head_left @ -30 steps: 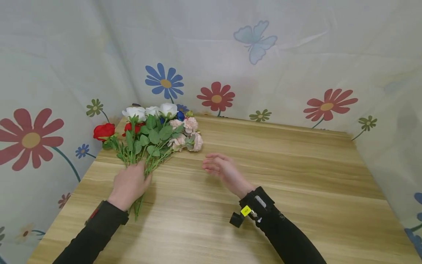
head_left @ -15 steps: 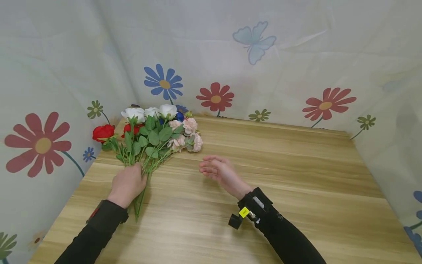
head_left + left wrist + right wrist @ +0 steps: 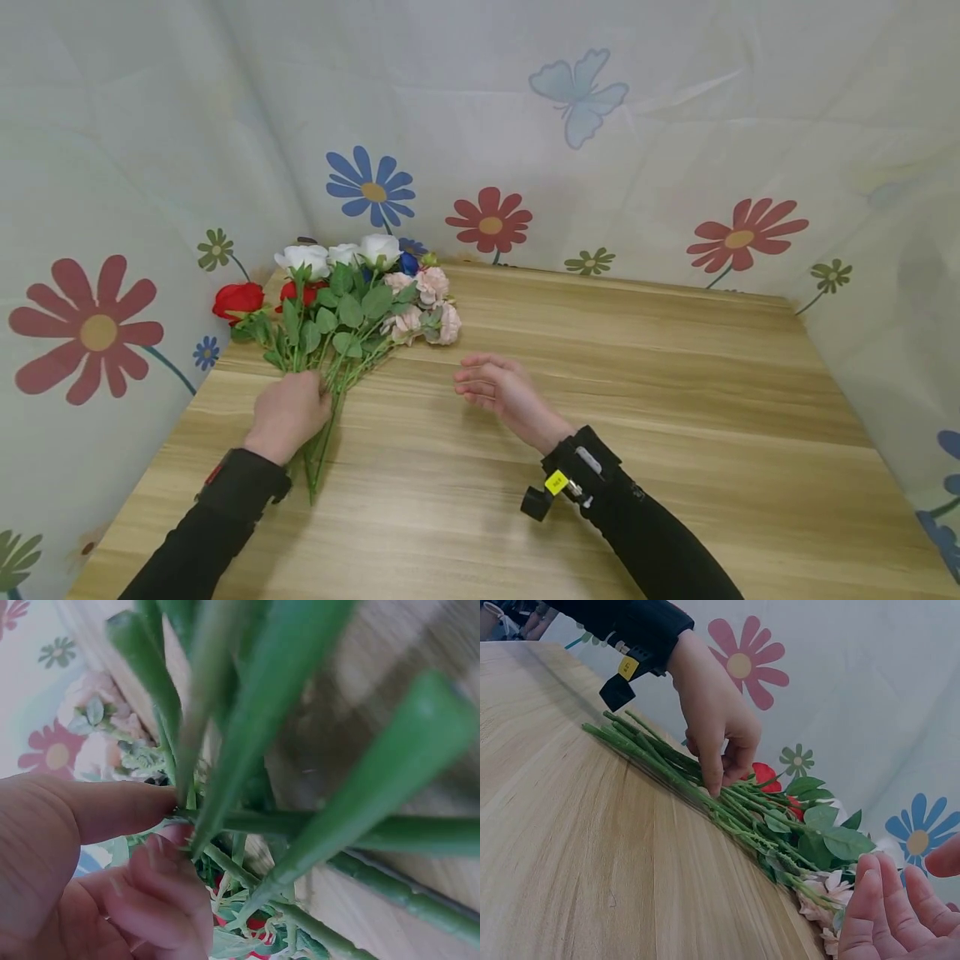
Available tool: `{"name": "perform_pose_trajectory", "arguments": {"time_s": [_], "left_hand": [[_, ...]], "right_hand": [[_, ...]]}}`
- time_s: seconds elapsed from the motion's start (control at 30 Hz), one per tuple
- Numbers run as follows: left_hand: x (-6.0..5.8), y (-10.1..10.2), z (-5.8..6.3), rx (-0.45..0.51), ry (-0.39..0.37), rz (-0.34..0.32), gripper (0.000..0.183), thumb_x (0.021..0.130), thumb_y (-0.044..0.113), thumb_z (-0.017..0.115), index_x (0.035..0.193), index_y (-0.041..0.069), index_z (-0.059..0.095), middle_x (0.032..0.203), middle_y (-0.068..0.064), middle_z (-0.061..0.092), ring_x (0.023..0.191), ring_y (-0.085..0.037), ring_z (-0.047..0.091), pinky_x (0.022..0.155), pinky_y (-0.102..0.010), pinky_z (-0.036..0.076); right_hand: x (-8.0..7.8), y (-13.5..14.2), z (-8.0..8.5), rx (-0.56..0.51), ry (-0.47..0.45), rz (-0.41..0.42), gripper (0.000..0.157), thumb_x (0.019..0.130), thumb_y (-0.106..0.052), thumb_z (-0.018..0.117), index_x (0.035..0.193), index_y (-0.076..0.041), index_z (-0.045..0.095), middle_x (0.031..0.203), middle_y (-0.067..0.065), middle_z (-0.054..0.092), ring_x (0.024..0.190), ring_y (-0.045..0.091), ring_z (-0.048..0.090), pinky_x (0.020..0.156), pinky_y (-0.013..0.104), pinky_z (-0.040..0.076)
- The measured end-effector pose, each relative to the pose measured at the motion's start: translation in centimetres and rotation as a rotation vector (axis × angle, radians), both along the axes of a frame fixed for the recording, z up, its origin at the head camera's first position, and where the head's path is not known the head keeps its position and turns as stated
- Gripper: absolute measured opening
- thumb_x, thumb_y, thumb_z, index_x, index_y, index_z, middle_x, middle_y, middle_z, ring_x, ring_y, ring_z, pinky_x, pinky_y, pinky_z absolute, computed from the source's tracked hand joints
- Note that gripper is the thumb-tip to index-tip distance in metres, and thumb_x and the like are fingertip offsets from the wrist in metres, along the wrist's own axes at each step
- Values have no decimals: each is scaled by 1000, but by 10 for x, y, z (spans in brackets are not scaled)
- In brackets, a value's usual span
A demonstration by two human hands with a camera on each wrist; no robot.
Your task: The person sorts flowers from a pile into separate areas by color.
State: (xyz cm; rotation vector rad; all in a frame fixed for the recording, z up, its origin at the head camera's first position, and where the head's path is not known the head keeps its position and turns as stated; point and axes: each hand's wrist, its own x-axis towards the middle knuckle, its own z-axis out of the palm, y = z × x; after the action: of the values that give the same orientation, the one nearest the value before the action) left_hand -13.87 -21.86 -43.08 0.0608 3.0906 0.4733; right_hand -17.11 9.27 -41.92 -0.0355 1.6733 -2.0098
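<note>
While the left hand (image 3: 287, 412) pinches a bunch of flowers (image 3: 350, 310) by its green stems (image 3: 322, 450), thumb against curled fingers, the right hand (image 3: 510, 400) is open, fingers slightly bent, to the right of the blooms and apart from them. The bunch lies at the far left of the wood-grained table (image 3: 675, 375), heads toward the printed backdrop (image 3: 675, 125) and stem ends toward the person. White blooms (image 3: 378, 250) form the far row, a blue bloom (image 3: 408, 263) just beside them; red blooms (image 3: 237, 302) lie on the left, pale pink blooms (image 3: 446, 323) on the right, with leaves (image 3: 377, 302) between. As seen from the left wrist, the stems cross near the fingertips and spread apart. A yellow label (image 3: 556, 482) marks the right wrist's black mount (image 3: 536, 502).
</note>
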Motion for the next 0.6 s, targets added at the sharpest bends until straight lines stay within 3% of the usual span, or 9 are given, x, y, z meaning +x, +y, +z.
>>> {"name": "perform_pose_trajectory", "arguments": {"time_s": [0.1,0.23,0.33,0.5,0.6], "left_hand": [[0,-2,2,59,-20,-5,31,95,10,59,66,11,48,56,1,37,51,-16,39,47,-28,29],[-1,-3,4,133,-17,-19,18,97,11,58,87,-1,67,61,-4,53,52,-16,47,49,-29,36],[-1,-3,6,178,10,-38,22,97,12,59,100,-6,70,72,-11,65,56,-17,54,53,-31,44],[-2,-2,7,261,36,-40,23,98,14,60,105,-5,71,88,-16,72,65,-17,58,61,-32,47],[-3,-3,6,319,21,-29,24,100,17,60,107,-2,71,86,-14,72,62,-16,55,58,-29,42]], "right_hand": [[0,1,0,-2,-5,-1,43,103,-13,46,140,9,43,112,5,68,93,9,67,93,26,54],[-1,2,-1,-6,-6,-7,43,103,-13,48,140,9,43,111,5,69,93,9,67,90,23,55],[-1,2,0,-7,-10,-10,44,103,-13,47,140,10,41,108,4,68,92,9,67,87,22,55],[-1,2,-1,-1,-15,-15,45,103,-11,46,142,10,41,106,1,68,92,10,67,89,23,55],[-1,4,-2,5,-12,-16,45,103,-11,45,142,10,40,109,3,68,93,10,67,91,24,55]]}}
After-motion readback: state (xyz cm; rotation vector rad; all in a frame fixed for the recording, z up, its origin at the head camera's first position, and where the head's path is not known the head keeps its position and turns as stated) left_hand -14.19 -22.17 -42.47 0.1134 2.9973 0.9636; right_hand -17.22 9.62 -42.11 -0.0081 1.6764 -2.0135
